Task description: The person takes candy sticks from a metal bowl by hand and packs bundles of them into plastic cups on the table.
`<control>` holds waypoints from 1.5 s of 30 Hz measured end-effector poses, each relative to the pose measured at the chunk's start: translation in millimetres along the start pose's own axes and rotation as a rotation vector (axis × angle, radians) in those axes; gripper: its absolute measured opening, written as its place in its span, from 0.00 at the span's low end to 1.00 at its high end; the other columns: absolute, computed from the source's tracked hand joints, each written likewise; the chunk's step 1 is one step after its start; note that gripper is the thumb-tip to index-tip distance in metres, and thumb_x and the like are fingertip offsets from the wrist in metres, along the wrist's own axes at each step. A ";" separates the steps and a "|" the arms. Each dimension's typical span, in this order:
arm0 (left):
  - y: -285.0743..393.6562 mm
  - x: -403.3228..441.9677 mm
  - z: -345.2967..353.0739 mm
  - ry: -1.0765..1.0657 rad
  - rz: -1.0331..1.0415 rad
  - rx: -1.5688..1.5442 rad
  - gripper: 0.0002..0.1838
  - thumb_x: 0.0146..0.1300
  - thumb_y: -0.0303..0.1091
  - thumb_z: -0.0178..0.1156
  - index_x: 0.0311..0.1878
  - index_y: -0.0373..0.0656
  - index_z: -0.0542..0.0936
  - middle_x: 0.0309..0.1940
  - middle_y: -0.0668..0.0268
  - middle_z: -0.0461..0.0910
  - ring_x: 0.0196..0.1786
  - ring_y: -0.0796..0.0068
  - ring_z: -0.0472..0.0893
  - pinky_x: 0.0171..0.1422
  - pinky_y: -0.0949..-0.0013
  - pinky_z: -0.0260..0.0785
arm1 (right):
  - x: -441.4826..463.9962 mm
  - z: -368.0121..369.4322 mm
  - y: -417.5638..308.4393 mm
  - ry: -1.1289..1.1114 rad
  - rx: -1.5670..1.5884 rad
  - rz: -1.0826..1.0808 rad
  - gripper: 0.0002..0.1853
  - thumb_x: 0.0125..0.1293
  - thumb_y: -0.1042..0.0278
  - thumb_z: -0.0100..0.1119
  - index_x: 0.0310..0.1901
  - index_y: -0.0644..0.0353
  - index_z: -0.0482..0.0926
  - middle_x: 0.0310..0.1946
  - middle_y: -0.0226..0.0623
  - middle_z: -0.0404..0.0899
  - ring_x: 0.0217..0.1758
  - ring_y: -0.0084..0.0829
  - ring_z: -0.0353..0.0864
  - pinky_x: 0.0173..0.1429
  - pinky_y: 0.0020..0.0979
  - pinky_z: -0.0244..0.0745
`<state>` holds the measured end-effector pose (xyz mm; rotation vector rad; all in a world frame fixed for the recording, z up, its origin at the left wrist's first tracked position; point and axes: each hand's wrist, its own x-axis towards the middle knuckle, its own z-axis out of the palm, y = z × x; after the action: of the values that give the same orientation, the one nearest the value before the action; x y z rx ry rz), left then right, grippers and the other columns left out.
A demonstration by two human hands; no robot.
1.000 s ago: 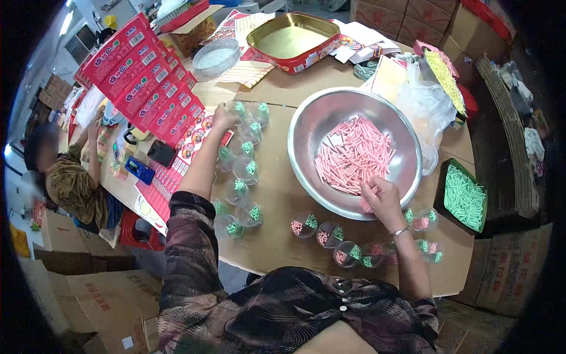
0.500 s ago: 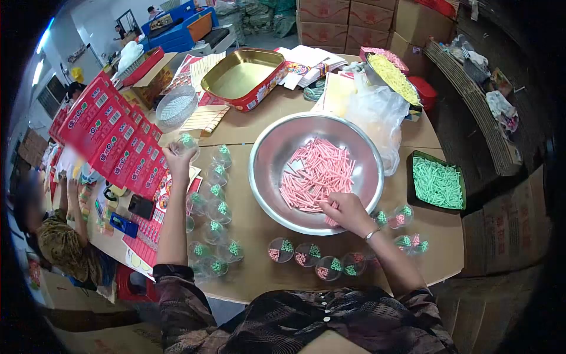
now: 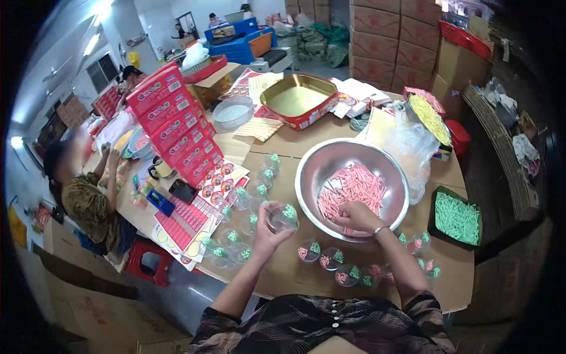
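My left hand (image 3: 269,236) is closed around a clear plastic cup (image 3: 282,219) that has green sticks (image 3: 289,212) standing in one section. It holds the cup just left of a large steel bowl (image 3: 330,156). Inside the bowl lies a heap of short pink sticks (image 3: 356,187). My right hand (image 3: 358,216) reaches over the near rim, fingers closed on some pink sticks. Clear cups with only green sticks (image 3: 240,252) stand on the left. Along the table's near side are cups holding both pink and green sticks (image 3: 331,259); my right forearm partly covers that row.
A black tray of green sticks (image 3: 457,217) sits at the right. Behind it are a plastic bag (image 3: 407,144) and a bowl of yellow sticks (image 3: 429,119). Stacked red boxes (image 3: 171,121) and a gold-lined tin (image 3: 299,97) stand further back. A co-worker (image 3: 88,194) sits at the left.
My left hand has moved right, bringing the cup from among the green-stick cups toward the bowl. My right hand remains in the pink sticks. The view has swung left.
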<state>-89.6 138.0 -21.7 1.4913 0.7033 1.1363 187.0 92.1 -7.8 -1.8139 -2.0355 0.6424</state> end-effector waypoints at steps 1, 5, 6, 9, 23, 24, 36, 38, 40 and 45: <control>5.1 -5.9 1.5 0.027 0.004 -0.010 0.40 0.43 0.26 0.69 0.62 0.43 0.63 0.54 0.58 0.73 0.56 0.65 0.74 0.62 0.65 0.67 | 2.2 -2.1 -3.0 0.003 -0.015 -0.028 0.15 0.61 0.58 0.60 0.27 0.63 0.81 0.21 0.38 0.78 0.23 0.35 0.75 0.33 0.33 0.72; 27.7 -18.6 1.0 0.031 -0.029 -0.053 0.42 0.42 0.27 0.73 0.62 0.42 0.63 0.55 0.60 0.72 0.59 0.65 0.72 0.66 0.62 0.63 | 5.8 16.9 11.9 0.005 -0.096 -0.089 0.17 0.61 0.56 0.60 0.25 0.64 0.79 0.21 0.41 0.77 0.23 0.35 0.73 0.33 0.35 0.71; 28.8 -21.1 -0.9 0.042 -0.020 -0.046 0.42 0.42 0.27 0.73 0.62 0.42 0.63 0.55 0.60 0.72 0.59 0.65 0.72 0.66 0.62 0.63 | 4.6 13.9 8.6 0.006 -0.098 -0.105 0.17 0.61 0.56 0.60 0.25 0.64 0.79 0.21 0.41 0.77 0.23 0.35 0.73 0.33 0.35 0.71; 29.8 -26.2 -2.0 0.014 0.018 -0.034 0.41 0.42 0.27 0.73 0.62 0.42 0.63 0.55 0.59 0.72 0.58 0.65 0.72 0.66 0.63 0.63 | -0.1 0.5 -3.4 0.053 -0.058 -0.021 0.18 0.62 0.55 0.60 0.25 0.63 0.79 0.20 0.39 0.76 0.21 0.34 0.72 0.32 0.34 0.70; 33.0 -53.9 -20.9 0.101 0.074 0.096 0.41 0.41 0.28 0.73 0.61 0.42 0.63 0.55 0.60 0.71 0.58 0.64 0.71 0.65 0.64 0.61 | 64.2 -126.8 -177.6 0.667 0.312 -0.477 0.16 0.59 0.58 0.62 0.25 0.63 0.76 0.18 0.32 0.73 0.21 0.24 0.68 0.29 0.27 0.66; 34.9 -58.8 -22.1 0.105 0.069 0.105 0.41 0.41 0.28 0.73 0.61 0.42 0.63 0.55 0.60 0.71 0.58 0.64 0.71 0.65 0.64 0.61 | 78.9 -131.0 -182.4 0.618 0.226 -0.432 0.17 0.59 0.56 0.61 0.24 0.64 0.76 0.18 0.36 0.75 0.22 0.29 0.70 0.31 0.31 0.67; 52.5 -69.2 -27.2 0.159 0.105 0.140 0.41 0.42 0.29 0.73 0.61 0.42 0.62 0.52 0.60 0.72 0.55 0.66 0.74 0.62 0.66 0.65 | 46.3 -115.7 -186.0 0.440 0.146 -0.559 0.16 0.58 0.58 0.62 0.22 0.62 0.74 0.17 0.33 0.73 0.20 0.27 0.67 0.28 0.31 0.65; 46.7 -68.7 -16.2 0.121 0.120 0.125 0.42 0.42 0.30 0.73 0.61 0.42 0.61 0.52 0.60 0.72 0.55 0.66 0.74 0.61 0.66 0.66 | -1.9 -80.5 -200.9 0.392 0.233 -0.604 0.12 0.57 0.66 0.65 0.22 0.61 0.74 0.16 0.30 0.72 0.16 0.23 0.63 0.22 0.27 0.61; 54.7 -68.9 -0.9 0.068 0.096 0.115 0.41 0.42 0.30 0.74 0.60 0.42 0.62 0.52 0.60 0.71 0.55 0.66 0.74 0.62 0.65 0.66 | -18.1 -44.9 -190.5 0.463 0.189 -0.678 0.11 0.56 0.71 0.65 0.21 0.61 0.74 0.16 0.30 0.73 0.16 0.24 0.64 0.22 0.27 0.62; 55.3 -75.0 44.4 -0.097 0.020 0.087 0.40 0.43 0.32 0.75 0.59 0.41 0.63 0.52 0.60 0.70 0.54 0.66 0.73 0.61 0.64 0.65 | -46.1 -8.7 -156.8 0.635 0.257 -0.520 0.10 0.53 0.75 0.65 0.21 0.61 0.73 0.15 0.30 0.70 0.16 0.23 0.62 0.22 0.26 0.61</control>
<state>-84.4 40.6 12.0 1.6193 0.6795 1.0526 66.1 34.3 86.3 -1.0786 -1.7607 0.1336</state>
